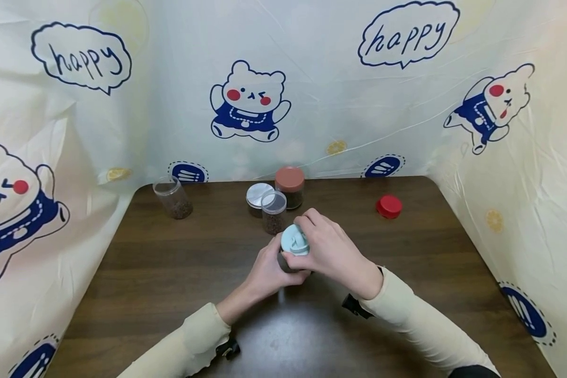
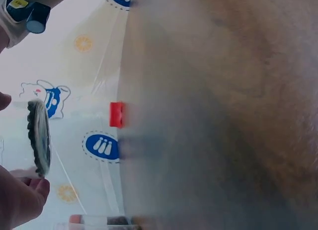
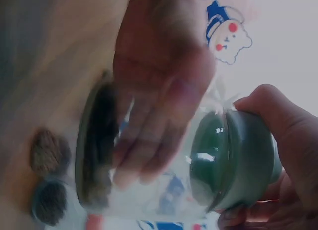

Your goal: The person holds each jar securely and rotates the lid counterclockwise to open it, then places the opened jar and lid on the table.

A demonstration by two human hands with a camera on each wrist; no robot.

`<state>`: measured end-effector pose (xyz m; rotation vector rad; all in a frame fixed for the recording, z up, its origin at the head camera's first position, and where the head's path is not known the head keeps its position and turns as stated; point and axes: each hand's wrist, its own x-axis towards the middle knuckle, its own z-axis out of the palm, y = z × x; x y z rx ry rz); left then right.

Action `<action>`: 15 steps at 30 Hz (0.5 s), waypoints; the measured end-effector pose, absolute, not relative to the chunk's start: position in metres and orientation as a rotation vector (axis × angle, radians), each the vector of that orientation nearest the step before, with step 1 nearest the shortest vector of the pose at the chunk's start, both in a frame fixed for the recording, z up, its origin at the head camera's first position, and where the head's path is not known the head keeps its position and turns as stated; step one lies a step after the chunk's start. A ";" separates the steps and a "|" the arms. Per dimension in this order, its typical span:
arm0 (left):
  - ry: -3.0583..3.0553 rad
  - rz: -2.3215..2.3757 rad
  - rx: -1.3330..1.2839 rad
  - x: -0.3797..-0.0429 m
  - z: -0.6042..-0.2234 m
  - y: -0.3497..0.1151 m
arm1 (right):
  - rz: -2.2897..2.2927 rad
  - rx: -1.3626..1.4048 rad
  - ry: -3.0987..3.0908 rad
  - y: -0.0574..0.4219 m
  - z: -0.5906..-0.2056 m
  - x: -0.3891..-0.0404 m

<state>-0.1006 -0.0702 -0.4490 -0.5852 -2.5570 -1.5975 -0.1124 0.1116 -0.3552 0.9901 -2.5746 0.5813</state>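
Observation:
Just in front of a small group of jars, a clear jar point(image 3: 159, 195) with dark contents at its base is held between both hands. My left hand point(image 1: 264, 273) grips the jar body round its side. From the right, my right hand point(image 1: 328, 247) holds the pale teal lid point(image 1: 294, 240) with fingers and thumb at its edge. The lid point(image 3: 248, 160) sits at the jar's mouth in the right wrist view. In the left wrist view the jar's base point(image 2: 39, 138) shows edge-on, near the fingers point(image 2: 22, 200).
Behind the hands stand an uncovered clear jar point(image 1: 274, 215), a silver-lidded jar point(image 1: 260, 194) and a jar with a reddish lid point(image 1: 290, 179). Another uncovered jar point(image 1: 174, 198) is at the far left. A red lid point(image 1: 389, 206) lies at the right on the brown table point(image 1: 170, 278).

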 end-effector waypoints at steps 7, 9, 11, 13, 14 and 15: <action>-2.529 -1.636 -0.627 -0.102 -0.443 -0.072 | 0.569 0.940 -2.577 0.112 -0.351 -0.110; -2.543 -1.624 -0.613 -0.103 -0.444 -0.072 | 0.570 0.946 -2.584 0.111 -0.351 -0.111; -2.542 -1.610 -0.605 -0.103 -0.444 -0.072 | 0.579 0.952 -2.594 0.111 -0.351 -0.111; -2.535 -1.602 -0.596 -0.103 -0.445 -0.072 | 0.595 0.961 -2.609 0.110 -0.351 -0.111; -2.533 -1.596 -0.591 -0.102 -0.445 -0.071 | 0.604 0.967 -2.617 0.110 -0.351 -0.111; -2.530 -1.594 -0.588 -0.102 -0.445 -0.071 | 0.614 0.977 -2.624 0.111 -0.351 -0.111</action>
